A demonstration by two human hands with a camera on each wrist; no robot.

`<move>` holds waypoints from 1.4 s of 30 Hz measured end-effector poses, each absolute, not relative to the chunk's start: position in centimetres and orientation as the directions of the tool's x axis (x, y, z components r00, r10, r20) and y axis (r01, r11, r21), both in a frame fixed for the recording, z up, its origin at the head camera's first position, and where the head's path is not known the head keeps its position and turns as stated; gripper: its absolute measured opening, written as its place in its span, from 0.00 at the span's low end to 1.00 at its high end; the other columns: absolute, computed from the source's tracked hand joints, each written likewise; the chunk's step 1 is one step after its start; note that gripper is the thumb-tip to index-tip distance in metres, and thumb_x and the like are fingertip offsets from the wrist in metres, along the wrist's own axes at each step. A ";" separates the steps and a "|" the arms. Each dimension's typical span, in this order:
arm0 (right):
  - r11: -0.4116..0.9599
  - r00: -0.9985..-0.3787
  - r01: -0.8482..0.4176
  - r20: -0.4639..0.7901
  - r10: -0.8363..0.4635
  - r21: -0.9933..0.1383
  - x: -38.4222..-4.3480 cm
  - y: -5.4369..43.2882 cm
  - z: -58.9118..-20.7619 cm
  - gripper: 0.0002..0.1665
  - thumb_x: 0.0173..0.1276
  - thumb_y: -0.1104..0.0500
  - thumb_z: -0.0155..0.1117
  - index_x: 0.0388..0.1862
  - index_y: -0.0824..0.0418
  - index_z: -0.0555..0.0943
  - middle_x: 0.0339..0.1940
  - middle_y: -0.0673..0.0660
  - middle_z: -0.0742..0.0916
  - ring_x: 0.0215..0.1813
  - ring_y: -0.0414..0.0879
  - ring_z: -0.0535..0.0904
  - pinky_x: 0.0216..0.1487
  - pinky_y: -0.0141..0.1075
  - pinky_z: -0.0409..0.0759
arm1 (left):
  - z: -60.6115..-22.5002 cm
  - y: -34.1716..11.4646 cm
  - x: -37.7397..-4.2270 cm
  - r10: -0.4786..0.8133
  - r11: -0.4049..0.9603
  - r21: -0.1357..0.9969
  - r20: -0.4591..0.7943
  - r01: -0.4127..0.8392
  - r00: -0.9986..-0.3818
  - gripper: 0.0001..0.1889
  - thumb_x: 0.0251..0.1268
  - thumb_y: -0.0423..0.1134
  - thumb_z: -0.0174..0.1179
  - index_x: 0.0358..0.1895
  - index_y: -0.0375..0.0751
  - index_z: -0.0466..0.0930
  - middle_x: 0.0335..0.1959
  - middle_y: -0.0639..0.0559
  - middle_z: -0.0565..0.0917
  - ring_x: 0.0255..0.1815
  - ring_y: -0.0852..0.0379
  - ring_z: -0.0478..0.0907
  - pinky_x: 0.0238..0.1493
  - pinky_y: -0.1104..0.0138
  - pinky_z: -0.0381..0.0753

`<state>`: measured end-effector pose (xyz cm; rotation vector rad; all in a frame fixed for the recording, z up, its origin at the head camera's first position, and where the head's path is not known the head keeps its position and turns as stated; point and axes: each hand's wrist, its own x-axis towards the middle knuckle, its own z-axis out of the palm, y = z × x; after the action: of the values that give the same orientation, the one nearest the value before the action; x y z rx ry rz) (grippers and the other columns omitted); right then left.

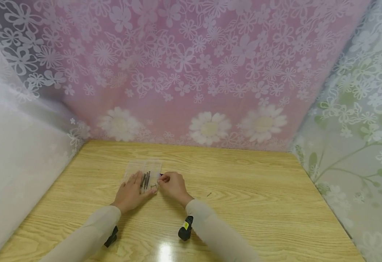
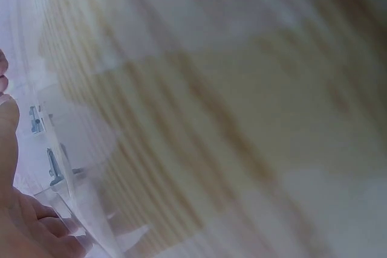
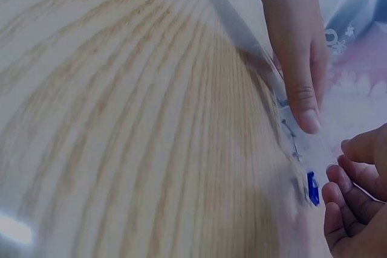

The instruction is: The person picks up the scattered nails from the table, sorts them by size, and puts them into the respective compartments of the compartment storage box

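A clear plastic compartment box [image 1: 132,166] lies on the wooden table, with several long dark screws [image 1: 146,179] inside. Small silver screws [image 2: 52,164] sit in its front compartments. My left hand [image 1: 130,193] rests on the left part of the box, fingers extended and thumb along the front edge. At the right edge my right hand [image 1: 173,185] pinches the clear plastic between thumb and curled fingers; the exact part is hard to make out. Just beside those fingers shows a small blue piece [image 3: 312,188].
One small loose screw [image 1: 209,194] lies on the table [image 1: 249,203] to the right of my right hand. Floral cloth [image 1: 191,72] hangs behind the table and along both sides. Black wrist devices [image 1: 185,228] are strapped under the sleeves.
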<state>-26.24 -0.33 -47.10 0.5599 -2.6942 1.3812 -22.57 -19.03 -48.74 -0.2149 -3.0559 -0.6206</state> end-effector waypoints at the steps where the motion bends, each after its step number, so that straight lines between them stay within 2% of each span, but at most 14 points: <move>1: 0.533 -0.931 -0.349 0.218 -0.294 -0.771 -26.3 0.0 -47.0 0.05 0.63 0.61 0.68 0.29 0.60 0.86 0.26 0.52 0.87 0.28 0.39 0.80 0.29 0.29 0.78 | -48.8 -19.0 -22.6 0.131 0.913 0.385 0.042 0.137 -0.990 0.52 0.64 0.68 0.50 0.74 0.28 0.46 0.75 0.33 0.52 0.75 0.35 0.50 0.68 0.35 0.49; 11: 0.562 -0.932 -0.326 0.159 -0.325 -0.760 -26.2 4.6 -46.8 0.06 0.65 0.58 0.66 0.33 0.60 0.86 0.28 0.50 0.86 0.30 0.39 0.78 0.33 0.32 0.77 | -48.9 -19.1 -22.7 0.132 0.916 0.380 0.028 0.133 -0.991 0.54 0.62 0.71 0.48 0.74 0.28 0.45 0.75 0.33 0.52 0.75 0.35 0.50 0.68 0.35 0.47; 19: 0.593 -0.943 -0.299 0.136 -0.304 -0.747 -26.2 8.5 -47.1 0.06 0.67 0.58 0.65 0.35 0.59 0.86 0.31 0.50 0.86 0.32 0.41 0.78 0.35 0.35 0.78 | -49.0 -19.0 -22.7 0.139 0.915 0.379 0.034 0.142 -0.990 0.53 0.63 0.70 0.49 0.74 0.28 0.46 0.75 0.33 0.52 0.75 0.35 0.49 0.68 0.35 0.48; 34: 0.667 -0.960 -0.256 0.104 -0.260 -0.700 -26.7 16.0 -47.7 0.08 0.64 0.61 0.68 0.40 0.62 0.86 0.37 0.52 0.87 0.38 0.43 0.81 0.41 0.39 0.81 | -48.6 -19.0 -22.5 0.142 0.914 0.379 0.039 0.146 -0.989 0.52 0.64 0.69 0.49 0.74 0.27 0.46 0.75 0.33 0.51 0.74 0.34 0.50 0.68 0.35 0.48; 42: 0.699 -0.947 -0.284 0.078 -0.311 -0.657 -27.0 18.3 -47.9 0.07 0.62 0.64 0.68 0.40 0.62 0.86 0.34 0.51 0.86 0.35 0.42 0.79 0.39 0.38 0.80 | -48.4 -19.0 -22.5 0.137 0.911 0.387 0.032 0.139 -0.990 0.52 0.64 0.68 0.51 0.74 0.28 0.45 0.75 0.33 0.52 0.74 0.35 0.50 0.68 0.35 0.47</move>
<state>-26.98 18.31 -47.93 0.5128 -2.9305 1.1233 -22.46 -19.00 -48.41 -0.2211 -3.0669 -0.6221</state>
